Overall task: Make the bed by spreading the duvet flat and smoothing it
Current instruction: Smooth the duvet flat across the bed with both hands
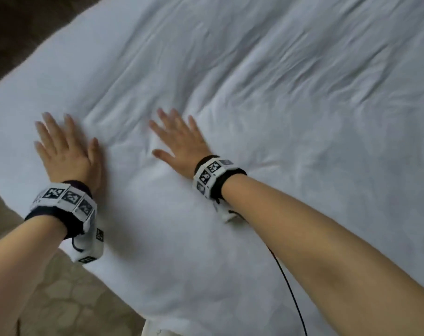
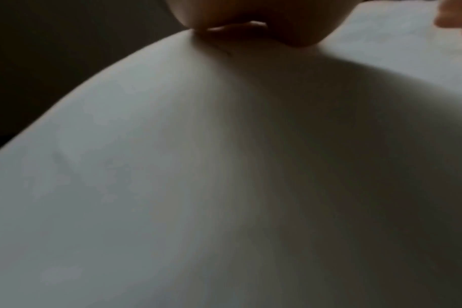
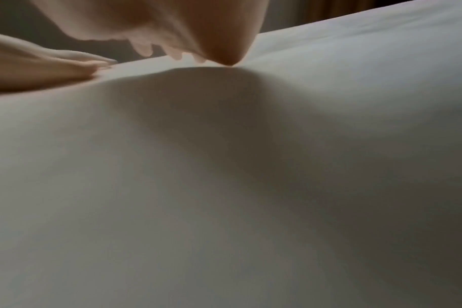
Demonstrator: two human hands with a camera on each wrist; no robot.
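Note:
A white duvet point(image 1: 266, 98) covers the bed and fills most of the head view, with shallow creases running across it. My left hand point(image 1: 63, 146) lies flat on it near the left edge, fingers straight and spread. My right hand point(image 1: 179, 139) presses flat on the duvet a little to the right, fingers also spread. In the left wrist view the heel of the left hand point(image 2: 251, 23) pushes into the duvet point(image 2: 172, 187). The right wrist view shows the right hand point(image 3: 198, 35) on the fabric point(image 3: 224, 187), with the left hand point(image 3: 40, 64) beside it.
The duvet's left edge curves down to a brown patterned carpet point(image 1: 56, 299). Dark floor point(image 1: 24, 32) shows at the top left. A thin black cable point(image 1: 291, 294) runs from the right wristband over the duvet. Both wrists wear bands with black-and-white markers.

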